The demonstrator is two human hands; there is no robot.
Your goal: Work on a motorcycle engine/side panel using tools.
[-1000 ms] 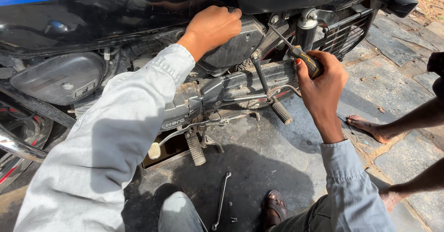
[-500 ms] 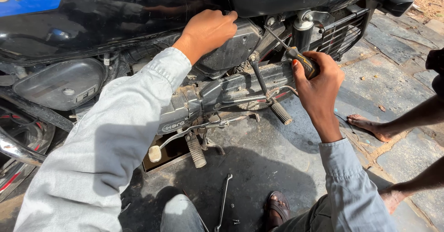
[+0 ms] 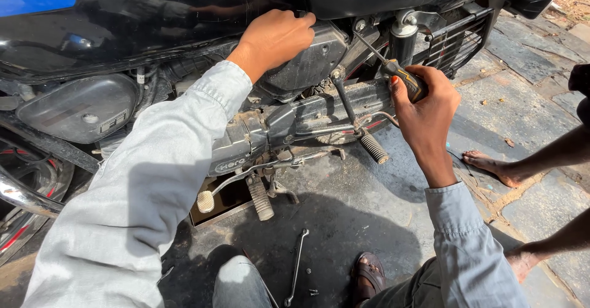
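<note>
- While you crouch beside the motorcycle (image 3: 153,31), its weight rests on a stand you cannot see here; lean hard on it and it could tip toward you.
- Your left hand (image 3: 276,35) rests on the grey side panel (image 3: 304,68), fingers curled over its top edge and pressing rather than clasping; if the panel comes free suddenly, it may drop onto the foot peg (image 3: 373,148).
- Your right hand (image 3: 427,108) is clenched around the screwdriver (image 3: 393,68), its shaft angled up toward the frame below the seat; a slipped tip could gouge the panel or jab your left hand.
- Behind your knee, the spanner (image 3: 297,265) lies loose on the ground; a shifting foot could kick it away.
</note>
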